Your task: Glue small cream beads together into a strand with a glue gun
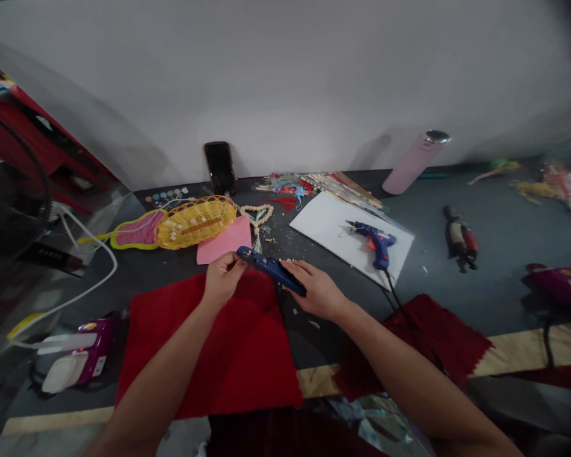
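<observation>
My right hand (316, 291) is closed around the handles of a blue plier-like tool (272, 268), which lies slantwise over the upper edge of a red felt sheet (209, 343). At the tool's rounded head, my left hand (223, 279) pinches with thumb and forefinger. What sits between those fingers is too small to make out. Just beyond the hands are a pink sheet (226, 240) and a loop of pale beads (259, 216) with a tassel. Small pale bits lie scattered near the tool.
A blue glue gun (374, 242) with a cord rests on a white board (323, 219). Behind stand a phone (220, 167) and a pink bottle (415, 164). A yellow woven basket (197, 222) lies left. A purple power strip (98, 346) and pliers (460, 239) flank the work area.
</observation>
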The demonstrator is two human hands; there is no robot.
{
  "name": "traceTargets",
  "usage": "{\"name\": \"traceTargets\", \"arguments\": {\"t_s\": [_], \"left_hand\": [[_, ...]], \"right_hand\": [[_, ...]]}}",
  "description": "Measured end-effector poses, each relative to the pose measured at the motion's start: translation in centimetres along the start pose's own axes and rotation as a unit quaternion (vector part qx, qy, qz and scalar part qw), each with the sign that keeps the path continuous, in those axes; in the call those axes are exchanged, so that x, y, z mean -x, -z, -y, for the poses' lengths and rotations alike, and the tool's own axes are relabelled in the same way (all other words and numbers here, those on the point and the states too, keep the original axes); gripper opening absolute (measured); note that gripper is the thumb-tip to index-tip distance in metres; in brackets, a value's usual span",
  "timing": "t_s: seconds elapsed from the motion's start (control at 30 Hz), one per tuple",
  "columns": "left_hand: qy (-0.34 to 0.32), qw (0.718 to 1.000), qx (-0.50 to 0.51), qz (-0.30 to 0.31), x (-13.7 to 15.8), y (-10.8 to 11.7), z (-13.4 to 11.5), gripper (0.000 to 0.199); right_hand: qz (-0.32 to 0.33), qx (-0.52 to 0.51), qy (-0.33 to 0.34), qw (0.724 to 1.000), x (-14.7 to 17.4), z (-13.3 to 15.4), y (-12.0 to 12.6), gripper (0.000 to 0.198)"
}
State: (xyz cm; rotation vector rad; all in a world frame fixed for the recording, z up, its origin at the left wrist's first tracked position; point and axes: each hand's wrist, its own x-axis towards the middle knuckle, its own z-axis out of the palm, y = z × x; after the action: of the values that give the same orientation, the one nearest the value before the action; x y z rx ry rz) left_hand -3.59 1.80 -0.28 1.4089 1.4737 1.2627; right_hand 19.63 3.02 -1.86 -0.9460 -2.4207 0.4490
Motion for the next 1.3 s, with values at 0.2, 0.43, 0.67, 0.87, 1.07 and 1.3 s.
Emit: {"name": "traceTargets", "arguments": {"t_s": [0.2,0.43,0.67,0.87,1.07,1.3], "left_hand": [[0.014,1.0,-0.005,-0.003,0.0,0.0,-0.1,0.023],[0.015,1.0,-0.006,-0.003,0.1,-0.1,-0.1,0.022],[-0.014,0.999,-0.048,-0.007,0.6,0.1,-1.0,0.024],[-0.008,0.999,-0.048,0.008,0.9,0.0,-1.8,0.023],[0.002,1.0,-0.006,0.014,0.4,0.1,-1.1,0.026],[-0.036,0.995,-0.089,0.011,1.0,-0.4,-0.8,0.023]], "right_hand": [[0.004,-0.009,0.0,1.0,0.1,0.0,-0.2,0.057],[0.03,-0.002,-0.019,0.999,0.3,0.1,-0.7,0.058],[0.055,0.039,-0.05,0.996,0.1,0.7,-0.2,0.052],[0.058,0.066,-0.075,0.993,0.2,0.9,0.3,0.048],[0.017,0.071,-0.123,0.99,0.0,0.0,1.4,0.05],[0.046,0.075,-0.104,0.991,-0.1,0.6,1.4,0.052]]}}
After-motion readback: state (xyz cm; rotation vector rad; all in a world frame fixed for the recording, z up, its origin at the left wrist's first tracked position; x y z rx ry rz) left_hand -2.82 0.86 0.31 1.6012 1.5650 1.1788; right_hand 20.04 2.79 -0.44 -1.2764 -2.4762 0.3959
